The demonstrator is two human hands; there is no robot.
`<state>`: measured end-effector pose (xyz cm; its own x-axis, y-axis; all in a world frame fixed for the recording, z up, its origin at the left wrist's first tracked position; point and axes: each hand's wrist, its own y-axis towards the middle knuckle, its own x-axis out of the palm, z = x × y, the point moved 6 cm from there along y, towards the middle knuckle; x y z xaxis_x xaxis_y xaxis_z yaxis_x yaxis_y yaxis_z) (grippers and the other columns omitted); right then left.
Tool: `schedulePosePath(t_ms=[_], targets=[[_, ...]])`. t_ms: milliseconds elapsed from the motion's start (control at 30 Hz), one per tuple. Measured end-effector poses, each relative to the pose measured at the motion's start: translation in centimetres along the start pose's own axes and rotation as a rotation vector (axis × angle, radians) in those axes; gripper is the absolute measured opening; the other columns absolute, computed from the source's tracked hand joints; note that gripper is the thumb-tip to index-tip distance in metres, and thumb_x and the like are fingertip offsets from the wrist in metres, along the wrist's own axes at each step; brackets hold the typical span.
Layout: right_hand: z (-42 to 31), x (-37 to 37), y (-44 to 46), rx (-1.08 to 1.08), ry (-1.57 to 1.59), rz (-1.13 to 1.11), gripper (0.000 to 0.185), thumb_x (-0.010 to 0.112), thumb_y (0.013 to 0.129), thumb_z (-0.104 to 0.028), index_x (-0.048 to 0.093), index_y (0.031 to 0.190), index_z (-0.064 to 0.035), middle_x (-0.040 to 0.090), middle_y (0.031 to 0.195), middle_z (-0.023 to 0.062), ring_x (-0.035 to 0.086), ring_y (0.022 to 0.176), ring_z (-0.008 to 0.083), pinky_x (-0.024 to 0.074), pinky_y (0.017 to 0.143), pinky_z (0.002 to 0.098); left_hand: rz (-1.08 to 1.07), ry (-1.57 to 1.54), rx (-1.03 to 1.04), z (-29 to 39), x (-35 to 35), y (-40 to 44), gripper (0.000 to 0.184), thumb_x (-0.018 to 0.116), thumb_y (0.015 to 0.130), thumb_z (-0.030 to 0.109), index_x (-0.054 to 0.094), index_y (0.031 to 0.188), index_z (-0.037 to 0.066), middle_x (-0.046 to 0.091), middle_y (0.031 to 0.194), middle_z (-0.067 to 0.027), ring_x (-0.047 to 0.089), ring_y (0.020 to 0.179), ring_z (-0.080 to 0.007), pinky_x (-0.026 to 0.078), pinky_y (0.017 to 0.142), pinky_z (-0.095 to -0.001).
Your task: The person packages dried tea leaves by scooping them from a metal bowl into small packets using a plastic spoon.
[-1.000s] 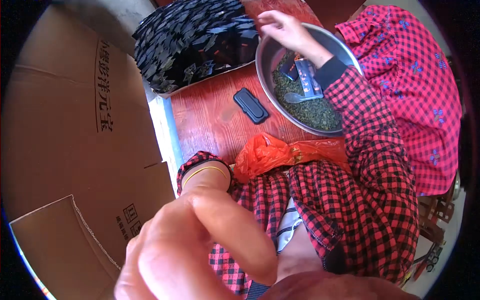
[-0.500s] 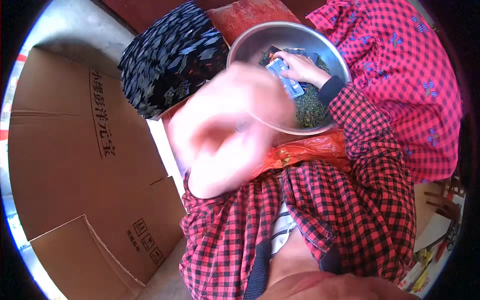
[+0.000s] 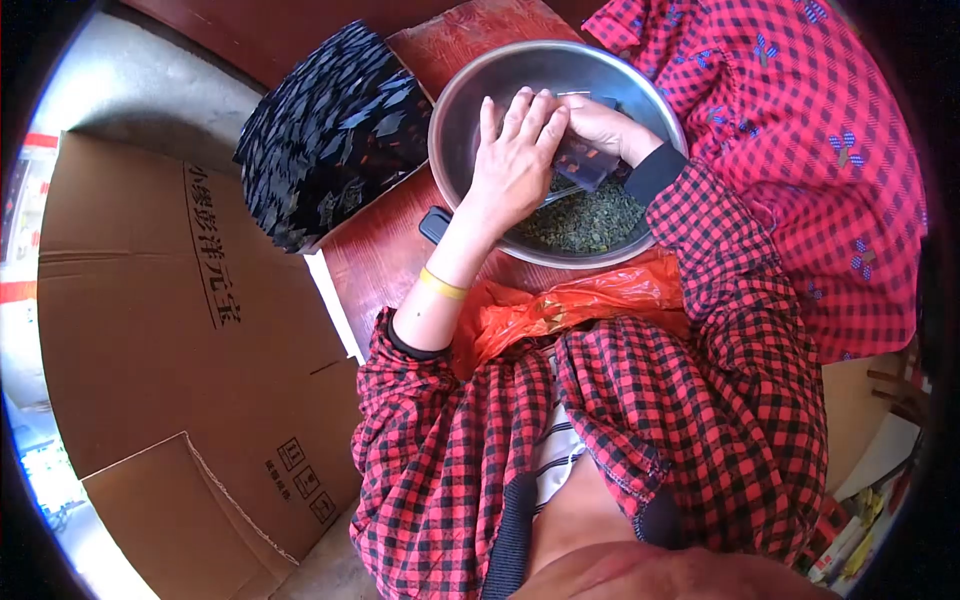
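A steel bowl (image 3: 655, 110) holds a layer of dark green, dried leaf-like bits (image 3: 590, 222). My right hand (image 3: 600, 125) reaches into it from the right, its fingers closed on a small dark printed packet (image 3: 588, 163) and partly hidden behind my other hand. My left hand (image 3: 520, 150), back upward and fingers stretched apart, is over the bowl's left part, close against the right fingers. Whether its hidden thumb touches the packet, I cannot tell. Below the packet, a thin shiny metal piece (image 3: 562, 194) rests among the green bits.
Left of the bowl stands a heap of dark, shiny patterned packets (image 3: 330, 130) on the reddish table (image 3: 365, 265). A black object (image 3: 435, 225) is by the bowl's rim. An orange plastic bag (image 3: 590, 300) lies in front. A large cardboard box (image 3: 150, 330) fills the left side; checked pink cloth (image 3: 800, 190) covers the right.
My left hand, blurred before, has come to the bowl beside my right hand. The blue-faced packet under my right hand now shows a dark side. The view has shifted slightly.
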<state>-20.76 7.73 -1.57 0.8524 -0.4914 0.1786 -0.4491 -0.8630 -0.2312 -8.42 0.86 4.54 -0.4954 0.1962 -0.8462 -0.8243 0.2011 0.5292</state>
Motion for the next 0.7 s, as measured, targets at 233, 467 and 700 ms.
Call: schedulePosePath(t_ms=[233, 467, 700], targets=[[-2.4, -1.2, -0.5, -0.345, -0.380, 0.236, 0.036, 0.053, 0.099, -0.033, 0.062, 0.120, -0.0044, 0.067, 0.102, 0.0019, 0.060, 0.093, 0.0074, 0.0488, 0.073, 0.0232, 0.085, -0.409, -0.149, -3.0, 0.2, -1.3, 0.046, 0.055, 0.080, 0.004, 0.053, 0.127, 0.003, 0.060, 0.117, -0.0225, 0.055, 0.116, -0.0364, 0.034, 0.106, -0.0539], [-4.9, 1.5, -3.3, -0.556, -0.312, 0.303, 0.028, 0.055, 0.099, -0.025, 0.063, 0.118, -0.0065, 0.066, 0.109, 0.0022, 0.060, 0.095, 0.0073, 0.0481, 0.073, 0.0217, 0.007, -0.639, -0.468, -5.2, 2.2, -1.9, 0.038, 0.058, 0.088, 0.014, 0.055, 0.123, -0.001, 0.061, 0.111, -0.0266, 0.056, 0.111, -0.0420, 0.044, 0.096, -0.0452], [-6.3, 3.8, -5.1, -0.746, -0.835, 0.434, 0.022, 0.062, 0.091, -0.008, 0.065, 0.113, -0.0046, 0.062, 0.116, 0.0078, 0.064, 0.101, 0.0168, 0.0520, 0.080, 0.0270, -0.138, -0.948, -0.653, -6.8, 4.5, -2.3, 0.032, 0.062, 0.088, 0.022, 0.064, 0.112, 0.001, 0.067, 0.097, -0.0250, 0.066, 0.098, -0.0377, 0.048, 0.087, -0.0415]])
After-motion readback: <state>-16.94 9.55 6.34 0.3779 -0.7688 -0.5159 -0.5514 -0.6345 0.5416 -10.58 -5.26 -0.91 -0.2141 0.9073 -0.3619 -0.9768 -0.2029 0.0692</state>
